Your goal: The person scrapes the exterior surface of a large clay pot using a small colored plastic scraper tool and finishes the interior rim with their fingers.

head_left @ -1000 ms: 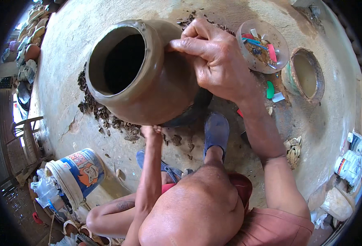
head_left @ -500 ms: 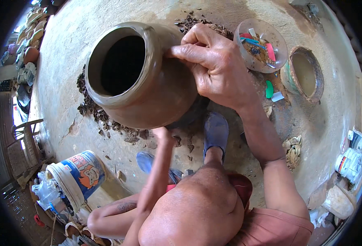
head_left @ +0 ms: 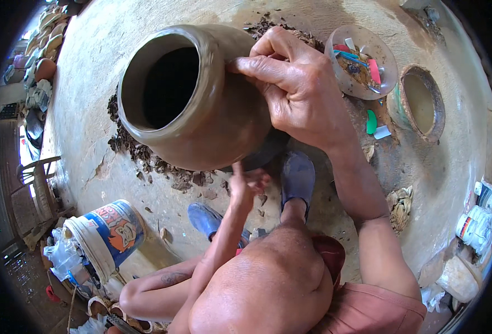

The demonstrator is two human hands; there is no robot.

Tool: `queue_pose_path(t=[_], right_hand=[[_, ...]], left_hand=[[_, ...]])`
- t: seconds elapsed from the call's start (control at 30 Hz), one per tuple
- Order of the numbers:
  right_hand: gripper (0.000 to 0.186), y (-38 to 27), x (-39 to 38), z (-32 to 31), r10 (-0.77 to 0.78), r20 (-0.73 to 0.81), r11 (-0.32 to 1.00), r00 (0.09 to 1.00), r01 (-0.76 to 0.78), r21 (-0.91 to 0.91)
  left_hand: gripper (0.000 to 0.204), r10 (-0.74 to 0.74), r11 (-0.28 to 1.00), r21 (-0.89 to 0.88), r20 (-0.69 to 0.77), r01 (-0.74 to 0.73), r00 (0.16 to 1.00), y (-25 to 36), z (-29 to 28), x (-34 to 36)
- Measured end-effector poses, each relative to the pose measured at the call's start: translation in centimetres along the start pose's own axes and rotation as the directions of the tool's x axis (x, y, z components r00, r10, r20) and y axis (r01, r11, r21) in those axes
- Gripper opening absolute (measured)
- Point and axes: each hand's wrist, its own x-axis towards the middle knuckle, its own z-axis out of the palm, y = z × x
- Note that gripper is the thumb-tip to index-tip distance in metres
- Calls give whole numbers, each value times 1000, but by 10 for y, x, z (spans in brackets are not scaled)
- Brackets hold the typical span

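Two hands: both bear on one large unfired clay pot point(head_left: 201, 100), which sits tilted on the clay-smeared floor point(head_left: 106, 50), its wide dark mouth turned up and to the left.
Right hand point(head_left: 296, 92): spread wide and flat over the pot's shoulder, fingertips point(head_left: 240, 64) pressed just under the rim; it grips no tool that shows, and this looks like a bracing or smoothing hold on soft clay.
Left hand point(head_left: 246, 183): narrow, fingers bunched, touching the pot's lower belly from below; whether it pinches anything I cannot tell, the hand is blurred.
Pot's footing: dark clay scraps point(head_left: 140, 153) ring its base, probably trimmings; a dark stand under it shows only partly.
Feet: two blue shoes point(head_left: 297, 175) rest just beside the base, so the person sits close over the work.
Within reach on the right: a shallow clear dish of small coloured tools point(head_left: 363, 61), and a clay-caked bowl point(head_left: 421, 103) next to it.
Lower left: a printed plastic bucket point(head_left: 109, 234), well apart from the pot.
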Motion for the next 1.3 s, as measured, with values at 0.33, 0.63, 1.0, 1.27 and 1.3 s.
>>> queue_pose_path(t=[0.33,0.63,1.0,1.27,1.3], right_hand=[[31,-13,-2,2,36,-18,998,999,-35,44],[32,-17,-10,-3,39,-28,998,999,-38,46],[29,-32,-17,2,61,-7,997,998,-60,47],[33,-40,-25,-1,17,46,999,999,-19,34],[33,-42,-23,-4,42,73,996,996,-48,72]], left_hand=[[62,319,901,-205,-282,-382,905,26,-35,34],[61,202,967,-132,-126,-219,971,29,-39,17],[70,313,930,-71,-360,-361,879,63,-47,30],[66,439,869,-111,-278,-482,854,66,-48,43],[66,443,866,-113,-277,-486,853,70,-54,47]])
